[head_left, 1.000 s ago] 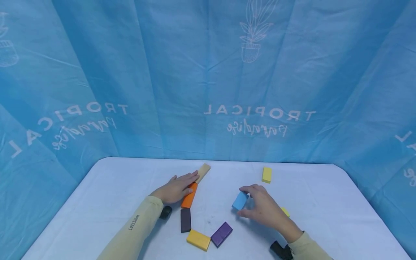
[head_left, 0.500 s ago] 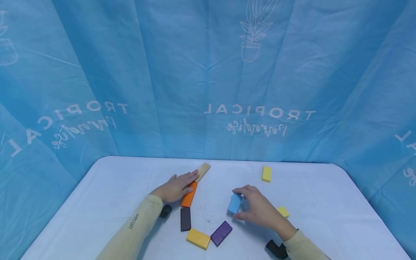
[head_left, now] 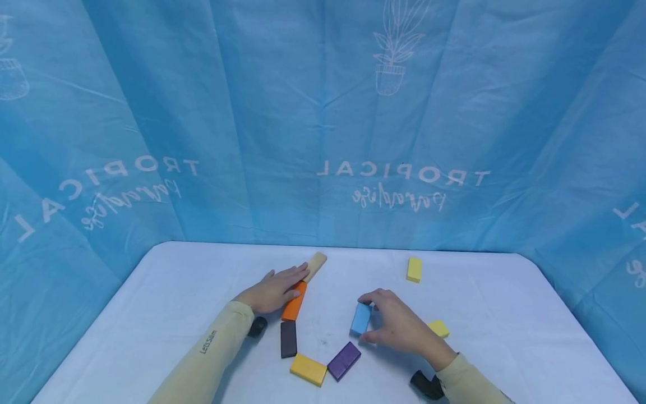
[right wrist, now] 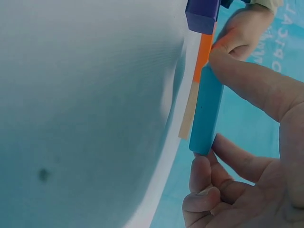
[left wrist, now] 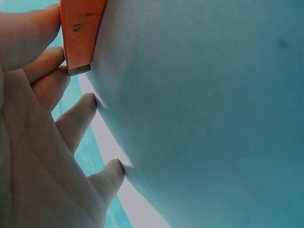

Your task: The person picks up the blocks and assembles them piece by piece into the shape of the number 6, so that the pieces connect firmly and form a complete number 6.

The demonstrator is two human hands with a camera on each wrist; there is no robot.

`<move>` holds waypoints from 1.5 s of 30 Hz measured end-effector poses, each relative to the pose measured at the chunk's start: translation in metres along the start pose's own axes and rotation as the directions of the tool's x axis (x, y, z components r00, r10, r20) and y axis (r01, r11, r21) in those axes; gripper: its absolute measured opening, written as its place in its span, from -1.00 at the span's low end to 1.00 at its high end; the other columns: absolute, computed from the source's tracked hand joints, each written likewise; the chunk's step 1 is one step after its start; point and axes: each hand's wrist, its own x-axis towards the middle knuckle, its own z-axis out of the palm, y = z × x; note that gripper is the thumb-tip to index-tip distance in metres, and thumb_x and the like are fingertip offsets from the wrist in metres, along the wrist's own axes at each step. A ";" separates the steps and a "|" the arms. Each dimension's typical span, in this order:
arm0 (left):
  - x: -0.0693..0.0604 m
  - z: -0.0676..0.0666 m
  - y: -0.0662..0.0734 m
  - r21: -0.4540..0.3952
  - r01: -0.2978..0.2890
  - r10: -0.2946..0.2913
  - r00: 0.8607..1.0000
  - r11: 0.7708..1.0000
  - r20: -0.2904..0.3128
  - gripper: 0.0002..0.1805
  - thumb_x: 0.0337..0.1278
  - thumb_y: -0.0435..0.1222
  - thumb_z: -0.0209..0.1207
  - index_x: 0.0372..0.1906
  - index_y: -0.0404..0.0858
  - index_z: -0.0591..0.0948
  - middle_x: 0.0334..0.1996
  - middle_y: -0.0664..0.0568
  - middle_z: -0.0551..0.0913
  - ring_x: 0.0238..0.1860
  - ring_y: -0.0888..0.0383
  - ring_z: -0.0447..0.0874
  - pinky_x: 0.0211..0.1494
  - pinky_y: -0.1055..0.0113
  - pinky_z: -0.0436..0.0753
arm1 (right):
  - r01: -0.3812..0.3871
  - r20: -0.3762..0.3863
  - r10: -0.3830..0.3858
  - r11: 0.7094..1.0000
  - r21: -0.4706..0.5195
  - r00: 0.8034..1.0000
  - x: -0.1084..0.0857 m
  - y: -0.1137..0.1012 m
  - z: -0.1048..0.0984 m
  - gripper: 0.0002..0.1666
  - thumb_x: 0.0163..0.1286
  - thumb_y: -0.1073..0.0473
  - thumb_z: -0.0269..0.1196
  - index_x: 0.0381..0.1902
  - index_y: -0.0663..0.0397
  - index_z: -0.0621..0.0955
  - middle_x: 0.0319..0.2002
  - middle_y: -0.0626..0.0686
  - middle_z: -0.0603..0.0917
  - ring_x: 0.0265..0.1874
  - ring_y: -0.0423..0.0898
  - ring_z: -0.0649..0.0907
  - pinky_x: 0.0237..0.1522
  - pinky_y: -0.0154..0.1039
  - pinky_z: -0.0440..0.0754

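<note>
The right hand, thumb and fingers curved well apart, pinches the blue block by its ends, just left of its palm. The left hand lies outstretched, thumb against the orange block, fingertips at the pale wooden block, contact there unclear. Nearer the wearer than the right thumb sits the purple block.

Curtain: blue, creased, behind worktop and both sides
Lettering: white, mirrored "TROPICAL paradise"
Plant print: white outline, potted
Worktop: white, rounded far corners
Light: soft shadows
</note>
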 end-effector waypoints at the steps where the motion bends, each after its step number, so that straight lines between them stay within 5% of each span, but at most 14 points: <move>1: 0.000 0.000 0.000 -0.001 0.000 0.000 1.000 1.000 0.000 -0.39 0.57 -0.16 -0.03 0.59 -0.14 0.19 0.60 0.03 0.08 0.58 -0.04 0.01 0.53 -0.27 -0.08 | 0.004 0.005 -0.004 1.000 0.001 1.000 0.001 0.000 0.000 -0.16 -0.01 0.01 0.62 0.24 0.04 0.56 0.09 -0.03 0.58 0.01 -0.07 0.56 0.07 -0.03 0.61; 45: 0.002 0.002 -0.002 0.001 0.006 -0.006 1.000 1.000 -0.011 -0.38 0.56 -0.15 -0.02 0.59 -0.13 0.17 0.58 0.02 0.12 0.58 -0.04 0.03 0.53 -0.26 -0.05 | 0.134 0.184 -0.132 0.991 0.005 0.974 0.010 0.008 -0.001 -0.18 0.03 0.02 0.60 0.27 0.02 0.58 0.10 -0.11 0.56 -0.02 -0.12 0.52 0.09 -0.04 0.57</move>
